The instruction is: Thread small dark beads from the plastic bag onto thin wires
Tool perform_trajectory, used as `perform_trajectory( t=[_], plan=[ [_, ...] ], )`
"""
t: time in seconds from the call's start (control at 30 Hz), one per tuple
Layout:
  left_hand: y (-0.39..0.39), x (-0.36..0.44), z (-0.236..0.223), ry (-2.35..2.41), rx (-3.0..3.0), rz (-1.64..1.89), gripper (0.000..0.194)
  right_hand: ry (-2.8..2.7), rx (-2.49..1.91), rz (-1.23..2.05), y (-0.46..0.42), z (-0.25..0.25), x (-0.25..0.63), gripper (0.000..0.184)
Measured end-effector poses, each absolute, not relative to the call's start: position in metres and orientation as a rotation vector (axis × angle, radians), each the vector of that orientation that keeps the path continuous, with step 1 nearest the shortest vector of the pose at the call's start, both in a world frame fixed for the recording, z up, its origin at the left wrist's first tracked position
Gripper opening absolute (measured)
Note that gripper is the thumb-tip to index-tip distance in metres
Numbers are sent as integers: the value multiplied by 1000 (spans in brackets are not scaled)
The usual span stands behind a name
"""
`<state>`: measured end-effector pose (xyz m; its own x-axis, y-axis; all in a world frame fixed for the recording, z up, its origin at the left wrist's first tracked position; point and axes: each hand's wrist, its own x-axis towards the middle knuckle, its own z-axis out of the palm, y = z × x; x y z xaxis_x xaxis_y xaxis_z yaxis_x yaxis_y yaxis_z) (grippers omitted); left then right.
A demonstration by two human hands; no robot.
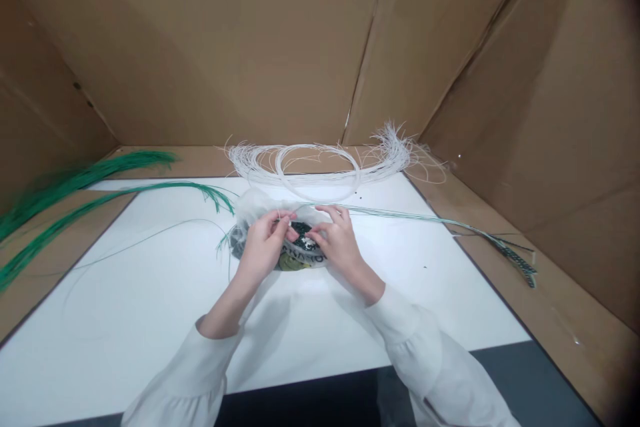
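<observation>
A clear plastic bag (250, 207) with dark printing sits on the white table, its mouth open. Inside are small dark beads (303, 230), with something whitish among them. Over the bag's left side, my left hand (265, 243) is closed in a pinch; a thin pale tip shows at its fingers, too small to name. My right hand (340, 240) is at the bag's right rim, thumb and a finger drawn together over the beads, other fingers raised. Whatever it pinches is hidden. Thin green strands (390, 213) run from behind my right hand toward the right.
A coil of white strands (320, 177) lies along the back. Green strand bundles (115, 197) reach in from the left. Dark patterned beaded ends (520, 267) lie at the right edge. Cardboard walls (250, 47) enclose the white table (165, 320) behind and on both sides.
</observation>
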<state>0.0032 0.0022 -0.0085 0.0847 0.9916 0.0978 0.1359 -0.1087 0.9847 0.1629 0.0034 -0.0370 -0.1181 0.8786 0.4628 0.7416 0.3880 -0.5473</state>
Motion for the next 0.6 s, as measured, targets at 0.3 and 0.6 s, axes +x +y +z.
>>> perform_trajectory(
  t=[0.3, 0.6],
  plan=[
    [-1, 8, -7, 1039, 1524, 956, 26, -1420, -932, 921, -13, -14, 162, 8],
    [-10, 16, 3, 979, 1489, 882, 36, -1212, -940, 1131, -13, -4, 165, 7]
  ],
)
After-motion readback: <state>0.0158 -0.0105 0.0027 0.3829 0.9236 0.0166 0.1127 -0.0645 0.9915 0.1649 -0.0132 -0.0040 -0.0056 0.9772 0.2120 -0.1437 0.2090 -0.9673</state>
